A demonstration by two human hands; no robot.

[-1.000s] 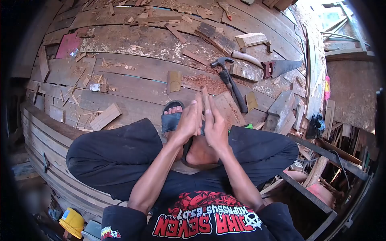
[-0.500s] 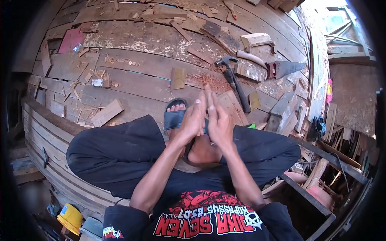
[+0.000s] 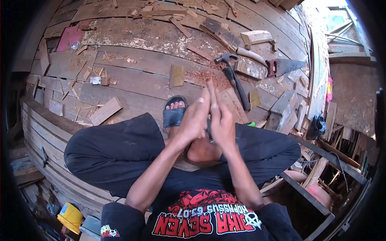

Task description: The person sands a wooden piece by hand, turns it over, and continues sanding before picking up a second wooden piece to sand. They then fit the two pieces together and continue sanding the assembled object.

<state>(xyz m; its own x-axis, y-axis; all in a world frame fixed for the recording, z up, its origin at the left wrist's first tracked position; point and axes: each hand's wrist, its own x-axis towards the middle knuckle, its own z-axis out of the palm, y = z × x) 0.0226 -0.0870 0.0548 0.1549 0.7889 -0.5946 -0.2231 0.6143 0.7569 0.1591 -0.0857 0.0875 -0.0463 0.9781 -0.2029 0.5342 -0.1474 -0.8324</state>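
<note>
My left hand [image 3: 196, 121] and my right hand [image 3: 222, 125] are held up in front of my crossed legs, palms facing and close against each other. The fingers of both are stretched out, pointing away from me. I cannot make out anything between the palms. Beneath them are my bare ankle and a foot in a black sandal [image 3: 174, 117]. Just beyond the right hand lies a flat wooden board [image 3: 234, 105], partly hidden by the fingers. A claw hammer [image 3: 237, 82] with a black handle rests on the planks beside it.
A handsaw [image 3: 285, 67], a wooden mallet [image 3: 263, 38] and wood blocks [image 3: 250, 69] lie to the front right. Pieces of sandpaper [image 3: 177, 76], a wood offcut [image 3: 105, 110] and shavings are scattered over the plank floor [image 3: 132, 89]. A yellow container [image 3: 70, 218] stands at lower left.
My palms have shifted slightly against each other, the right hand moving a little to the right. The view has moved slightly; the tools lie as before.
</note>
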